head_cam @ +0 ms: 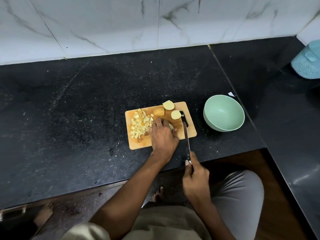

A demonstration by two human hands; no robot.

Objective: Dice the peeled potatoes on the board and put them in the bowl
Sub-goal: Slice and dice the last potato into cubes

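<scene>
**A:** Where's the work right now?

**B:** Under the left hand (162, 134). Its fingers are curled down over a potato piece (171, 126) on the wooden board (189, 130); only a pale sliver of it shows past the knuckles. The right hand (195, 179) is wrapped round the handle of the knife (186, 137), the blade running forward just to the right of the held piece.

**A:** Is the blade in the potato yet?

**B:** I can't tell. The edge looks close beside it, but the hand hides the contact.

**A:** So how should this cut go?

**B:** Keep the fingertips tucked back, knuckles facing the blade, flat side of the piece down so it can't roll. Cut even slabs, then turn them and cross-cut. The blade should come straight down, not toward the holding fingers.

**A:** And the rest?

**B:** Just left of the holding hand sits the heap of diced potato (140, 125). Beyond the fingertips lie three uncut chunks (168, 105). The green bowl (210, 118) stands off the board, well to the right of the knife, with nothing in it that I can see.

**A:** So nothing's moved over.

**B:** By my judgement the dicing is about half done, and the transfer hasn't begun.
</scene>
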